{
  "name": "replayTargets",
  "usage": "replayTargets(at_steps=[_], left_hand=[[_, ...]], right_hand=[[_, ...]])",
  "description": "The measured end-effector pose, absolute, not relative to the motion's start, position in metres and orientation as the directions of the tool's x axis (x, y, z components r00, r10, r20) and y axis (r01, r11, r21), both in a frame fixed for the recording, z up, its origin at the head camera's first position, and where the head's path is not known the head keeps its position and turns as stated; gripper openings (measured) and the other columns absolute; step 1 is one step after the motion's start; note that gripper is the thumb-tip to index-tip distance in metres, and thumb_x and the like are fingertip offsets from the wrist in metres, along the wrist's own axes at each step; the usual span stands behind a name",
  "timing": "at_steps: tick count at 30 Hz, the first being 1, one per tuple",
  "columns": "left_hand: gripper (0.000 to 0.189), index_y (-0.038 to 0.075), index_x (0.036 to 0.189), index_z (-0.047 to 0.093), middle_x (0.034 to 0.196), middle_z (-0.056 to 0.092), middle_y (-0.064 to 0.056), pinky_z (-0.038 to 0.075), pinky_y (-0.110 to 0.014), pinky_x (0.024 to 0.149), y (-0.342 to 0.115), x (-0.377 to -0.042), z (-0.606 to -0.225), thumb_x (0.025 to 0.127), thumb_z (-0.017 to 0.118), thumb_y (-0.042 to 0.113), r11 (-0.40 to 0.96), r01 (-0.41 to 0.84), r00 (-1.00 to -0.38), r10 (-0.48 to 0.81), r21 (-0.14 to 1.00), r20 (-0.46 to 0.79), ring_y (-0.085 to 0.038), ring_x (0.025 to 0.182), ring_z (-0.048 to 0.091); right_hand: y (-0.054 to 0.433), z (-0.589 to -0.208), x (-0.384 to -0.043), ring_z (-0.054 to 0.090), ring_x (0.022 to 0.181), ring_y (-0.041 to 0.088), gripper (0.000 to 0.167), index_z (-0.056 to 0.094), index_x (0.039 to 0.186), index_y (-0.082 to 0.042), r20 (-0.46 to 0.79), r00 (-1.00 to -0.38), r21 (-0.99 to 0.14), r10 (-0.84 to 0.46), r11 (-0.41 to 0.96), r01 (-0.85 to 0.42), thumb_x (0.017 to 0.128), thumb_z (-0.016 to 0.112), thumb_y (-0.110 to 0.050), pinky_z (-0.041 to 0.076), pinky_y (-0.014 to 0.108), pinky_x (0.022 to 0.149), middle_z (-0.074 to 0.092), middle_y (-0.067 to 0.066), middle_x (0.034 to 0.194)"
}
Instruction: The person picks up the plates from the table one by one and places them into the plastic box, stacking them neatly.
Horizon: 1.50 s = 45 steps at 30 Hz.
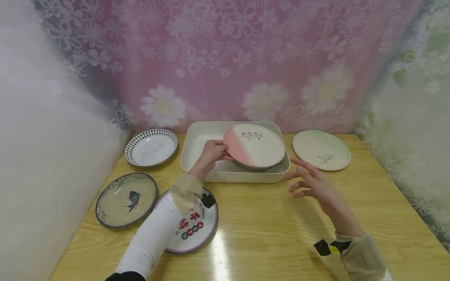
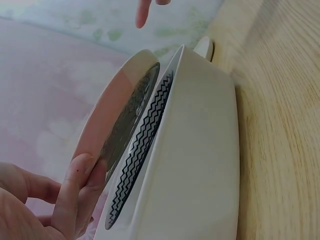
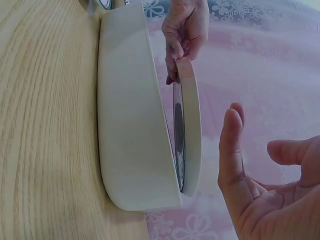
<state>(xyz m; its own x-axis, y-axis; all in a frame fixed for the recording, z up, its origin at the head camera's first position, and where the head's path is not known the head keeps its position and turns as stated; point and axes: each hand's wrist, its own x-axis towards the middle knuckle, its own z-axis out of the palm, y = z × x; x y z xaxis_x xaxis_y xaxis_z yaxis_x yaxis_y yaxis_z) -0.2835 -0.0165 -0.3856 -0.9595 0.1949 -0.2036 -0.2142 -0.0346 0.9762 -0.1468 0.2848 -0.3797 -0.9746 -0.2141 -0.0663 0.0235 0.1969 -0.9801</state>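
Left grip (image 1: 212,153) on plate (image 1: 261,146) over tub (image 1: 242,178)

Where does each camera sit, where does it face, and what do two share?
Head: on the head, facing forward and down at the cream tub; left hand, right hand and forearms show.
Left wrist: on that wrist, facing the pink-and-cream plate; both hands partly show.
Right wrist: on that wrist, facing the tub's side; both hands show.
Shared: both wrist views show the left hand gripping the plate.
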Motion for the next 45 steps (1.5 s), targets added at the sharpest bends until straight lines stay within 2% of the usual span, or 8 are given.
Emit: replayTargets(at_steps=[18,23,28,33,35,39,42,45], left_hand=[[0.025,-0.015,0.115,0.063,0.077,0.061,-0.009,0.060,-0.023,0.062,-0.019,-0.287,-0.396,0.098,0.050,-0.003,-0.010,-0.233,-0.955,0.192,0.972,-0.227,-0.010,0.053,0.066],[0.028,-0.014,0.120,0.063,0.079,0.064,-0.010,0.062,-0.026,0.066,-0.022,-0.289,-0.400,0.099,0.049,-0.002,-0.004,-0.230,-0.952,0.207,0.973,-0.224,-0.011,0.054,0.067],[0.034,-0.012,0.133,0.058,0.091,0.069,-0.017,0.062,-0.025,0.069,-0.025,-0.291,-0.401,0.103,0.050,0.002,-0.015,-0.224,-0.945,0.247,0.974,-0.214,-0.010,0.061,0.069],[0.040,-0.006,0.142,0.054,0.111,0.069,-0.023,0.061,-0.022,0.071,-0.030,-0.293,-0.399,0.104,0.053,0.009,0.059,-0.232,-0.933,0.268,0.971,-0.240,-0.007,0.064,0.069],[0.040,-0.006,0.141,0.055,0.106,0.070,-0.020,0.060,-0.021,0.068,-0.031,-0.295,-0.399,0.104,0.055,0.010,0.102,-0.225,-0.932,0.268,0.969,-0.245,-0.006,0.063,0.068],[0.036,-0.010,0.134,0.058,0.080,0.069,-0.010,0.060,-0.020,0.064,-0.030,-0.298,-0.399,0.103,0.057,0.008,0.170,-0.197,-0.931,0.275,0.966,-0.239,-0.005,0.059,0.065],[0.034,-0.012,0.130,0.060,0.070,0.066,-0.004,0.062,-0.028,0.075,-0.028,-0.301,-0.399,0.103,0.058,0.007,0.217,-0.182,-0.923,0.298,0.959,-0.243,-0.005,0.058,0.065],[0.031,-0.012,0.125,0.063,0.068,0.065,-0.004,0.061,-0.037,0.085,-0.026,-0.302,-0.398,0.103,0.058,0.009,0.265,-0.172,-0.917,0.309,0.949,-0.253,-0.006,0.058,0.065]], right_hand=[[0.289,-0.386,-0.143,0.071,0.082,0.017,0.046,0.037,0.154,-0.017,-0.048,-0.971,-0.987,-0.234,0.159,0.010,0.111,0.039,-0.033,0.062,0.035,0.070,0.067,-0.004,0.106],[0.288,-0.387,-0.143,0.071,0.081,0.017,0.040,0.041,0.150,-0.021,-0.043,-0.971,-0.990,-0.237,0.141,0.009,0.111,0.039,-0.031,0.062,0.034,0.069,0.068,-0.003,0.105],[0.287,-0.388,-0.144,0.071,0.081,0.017,0.037,0.043,0.148,-0.025,-0.034,-0.968,-0.993,-0.250,0.116,0.005,0.112,0.039,-0.028,0.062,0.034,0.068,0.067,-0.001,0.106],[0.286,-0.387,-0.144,0.071,0.081,0.018,0.037,0.044,0.148,-0.025,-0.034,-0.967,-0.993,-0.252,0.116,0.005,0.111,0.040,-0.028,0.062,0.034,0.068,0.066,0.000,0.106],[0.285,-0.388,-0.145,0.071,0.081,0.018,0.038,0.043,0.149,-0.023,-0.036,-0.967,-0.992,-0.250,0.125,0.005,0.111,0.040,-0.029,0.062,0.034,0.068,0.067,0.000,0.106],[0.285,-0.389,-0.145,0.071,0.081,0.017,0.040,0.041,0.150,-0.020,-0.043,-0.969,-0.989,-0.243,0.145,0.007,0.111,0.039,-0.031,0.062,0.035,0.069,0.067,-0.001,0.106],[0.285,-0.389,-0.144,0.071,0.081,0.017,0.042,0.040,0.151,-0.019,-0.046,-0.969,-0.988,-0.242,0.155,0.008,0.111,0.039,-0.032,0.062,0.035,0.069,0.067,-0.002,0.105],[0.284,-0.389,-0.144,0.071,0.081,0.018,0.042,0.040,0.151,-0.019,-0.050,-0.968,-0.987,-0.247,0.161,0.010,0.111,0.040,-0.032,0.062,0.035,0.070,0.068,-0.002,0.106]])
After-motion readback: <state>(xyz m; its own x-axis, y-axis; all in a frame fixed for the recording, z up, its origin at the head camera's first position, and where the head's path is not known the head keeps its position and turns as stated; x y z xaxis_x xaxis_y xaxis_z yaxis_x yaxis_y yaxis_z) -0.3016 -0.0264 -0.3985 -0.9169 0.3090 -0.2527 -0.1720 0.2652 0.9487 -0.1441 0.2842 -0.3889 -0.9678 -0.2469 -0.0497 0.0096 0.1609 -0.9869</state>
